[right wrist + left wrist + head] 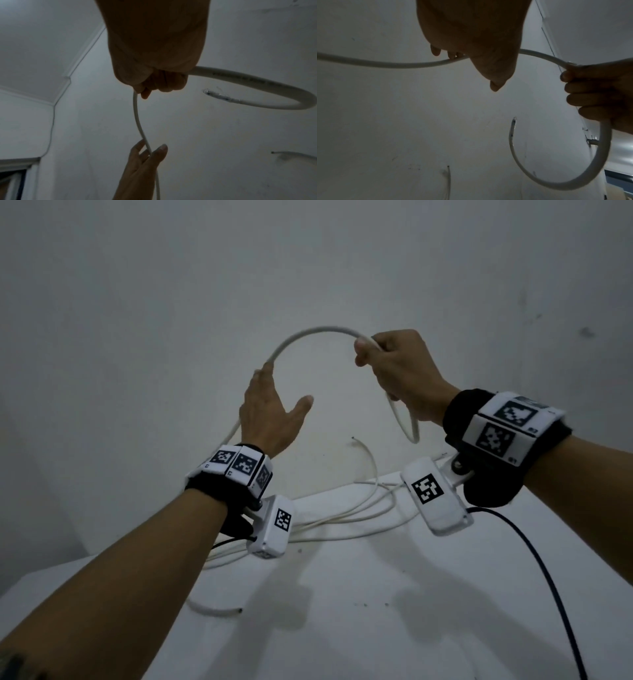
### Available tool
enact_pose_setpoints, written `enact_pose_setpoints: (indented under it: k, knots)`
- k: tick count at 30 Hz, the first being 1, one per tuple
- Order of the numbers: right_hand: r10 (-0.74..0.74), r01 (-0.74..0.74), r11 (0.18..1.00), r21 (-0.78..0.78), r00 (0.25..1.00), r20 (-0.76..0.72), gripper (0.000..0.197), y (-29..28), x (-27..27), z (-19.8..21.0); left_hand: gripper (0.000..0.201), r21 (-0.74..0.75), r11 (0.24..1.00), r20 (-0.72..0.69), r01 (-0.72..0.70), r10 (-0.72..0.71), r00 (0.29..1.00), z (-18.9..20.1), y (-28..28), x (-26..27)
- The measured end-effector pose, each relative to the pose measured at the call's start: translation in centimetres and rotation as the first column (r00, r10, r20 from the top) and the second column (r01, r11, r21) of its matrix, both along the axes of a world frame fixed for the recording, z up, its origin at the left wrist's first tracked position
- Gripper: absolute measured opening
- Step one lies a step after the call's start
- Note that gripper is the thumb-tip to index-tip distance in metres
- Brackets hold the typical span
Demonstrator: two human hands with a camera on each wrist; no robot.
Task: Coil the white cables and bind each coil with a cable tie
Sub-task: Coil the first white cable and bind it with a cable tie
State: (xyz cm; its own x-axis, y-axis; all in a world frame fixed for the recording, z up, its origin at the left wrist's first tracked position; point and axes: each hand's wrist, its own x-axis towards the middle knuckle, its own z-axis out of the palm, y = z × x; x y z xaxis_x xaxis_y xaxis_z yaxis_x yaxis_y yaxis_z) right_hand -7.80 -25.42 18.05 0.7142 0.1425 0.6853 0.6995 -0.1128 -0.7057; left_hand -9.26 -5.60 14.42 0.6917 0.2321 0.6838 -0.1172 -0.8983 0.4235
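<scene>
Gripping a white cable [310,334] in a closed fist, the right hand [399,368] is raised in front of a pale wall [308,261]; the fingers curl fully round the cable, and in the right wrist view a short stiff tail bends out of the fist into a hook ending in a cut tip [206,91]. Grey printing runs along the jacket of that tail in the right wrist view, but it is too blurred to read.

From the fist the cable arcs up and over to the left hand [270,412]. That hand is mostly spread, thumb held wide apart, with the fingers lying loosely against the cable where it passes; the right wrist view shows the cable running between the thumb and the fingers rather than clamped. Below the left hand the cable drops behind the wrist toward the table [394,594].

On the white table, against the wall, more white cables [342,518] lie in loose, uncoiled loops, with one cut end [356,440] sticking up and another loose end [219,611] lying near the front left.

Both wrists wear black bands carrying white blocks printed with black-and-white square code markers; the small marks beside them cannot be read. A dark cord [534,559] trails from the right wrist camera across the table
</scene>
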Motion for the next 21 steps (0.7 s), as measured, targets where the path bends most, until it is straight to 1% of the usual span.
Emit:
enact_pose_setpoints:
  k: [2, 3, 4, 5, 6, 7, 9, 11, 13, 14, 15, 16, 17, 19, 20, 21]
  knots:
    - [0.104, -0.100, 0.992, 0.081, 0.994, -0.046, 0.035, -1.3, -1.7, 0.8, 0.072, -0.046, 0.997, 0.116, 0.058, -0.052, 0.992, 1.1, -0.8, -0.9]
    - [0.162, -0.155, 0.982, 0.106, 0.985, -0.065, 0.034, -2.1, -2.5, 1.1, 0.065, -0.052, 0.997, 0.182, 0.063, -0.053, 0.982, 1.6, -1.2, -1.4]
    - [0.221, -0.211, 0.970, 0.117, 0.972, -0.082, 0.033, -2.9, -3.3, 1.4, 0.059, -0.048, 0.997, 0.214, 0.056, -0.045, 0.976, 2.1, -1.4, -1.9]
    - [0.276, -0.263, 0.957, 0.126, 0.956, -0.099, 0.032, -3.8, -4.0, 1.7, 0.052, -0.044, 0.997, 0.204, 0.059, -0.049, 0.978, 2.6, -1.6, -2.3]
    - [0.320, -0.303, 0.942, 0.142, 0.941, -0.110, 0.030, -4.6, -4.7, 2.1, 0.044, -0.063, 0.993, 0.180, 0.096, -0.084, 0.980, 3.0, -1.7, -2.7]
    - [0.350, -0.329, 0.929, 0.167, 0.929, -0.117, 0.029, -5.5, -5.3, 2.4, 0.036, -0.115, 0.980, 0.165, 0.165, -0.145, 0.975, 3.1, -1.8, -3.0]
    - [0.372, -0.340, 0.913, 0.226, 0.921, -0.116, 0.026, -7.2, -6.2, 2.7, 0.027, -0.261, 0.915, 0.199, 0.307, -0.260, 0.945, 3.2, -2.1, -3.8]
    - [0.339, -0.315, 0.925, 0.210, 0.936, -0.090, 0.025, -8.3, -6.5, 2.0, 0.028, -0.335, 0.883, 0.256, 0.330, -0.252, 0.933, 3.2, -2.2, -4.6]
    - [0.217, -0.210, 0.974, 0.084, 0.973, -0.076, 0.027, -8.7, -6.5, -0.4, 0.027, -0.395, 0.862, 0.283, 0.318, -0.215, 0.935, 3.1, -2.4, -5.5]
    - [0.150, -0.149, 0.989, 0.019, 0.984, -0.094, 0.029, -8.7, -6.5, -2.0, 0.026, -0.423, 0.850, 0.288, 0.315, -0.204, 0.936, 3.0, -2.5, -5.9]
    - [0.108, -0.111, 0.994, -0.011, 0.985, -0.137, 0.031, -8.6, -6.5, -3.9, 0.026, -0.439, 0.842, 0.290, 0.315, -0.199, 0.936, 2.9, -2.6, -6.3]
    - [0.094, -0.096, 0.995, 0.003, 0.975, -0.202, 0.035, -8.4, -6.5, -5.6, 0.026, -0.448, 0.838, 0.288, 0.313, -0.196, 0.937, 2.7, -2.5, -6.7]
    - [0.095, -0.083, 0.995, 0.055, 0.957, -0.275, 0.038, -8.2, -6.6, -7.2, 0.026, -0.456, 0.833, 0.285, 0.314, -0.197, 0.938, 2.6, -2.4, -7.2]
    - [0.110, -0.003, 0.967, 0.253, 0.905, -0.410, 0.044, -7.7, -6.7, -9.2, 0.027, -0.483, 0.809, 0.278, 0.334, -0.220, 0.935, 2.3, -2.5, -8.1]
    - [0.145, 0.045, 0.926, 0.375, 0.874, -0.464, 0.046, -7.4, -6.8, -9.4, 0.028, -0.500, 0.792, 0.269, 0.350, -0.242, 0.932, 2.1, -2.7, -8.5]
    - [0.213, 0.073, 0.867, 0.493, 0.840, -0.498, 0.048, -6.9, -7.0, -9.3, 0.028, -0.521, 0.769, 0.262, 0.371, -0.270, 0.927, 1.9, -3.0, -8.9]
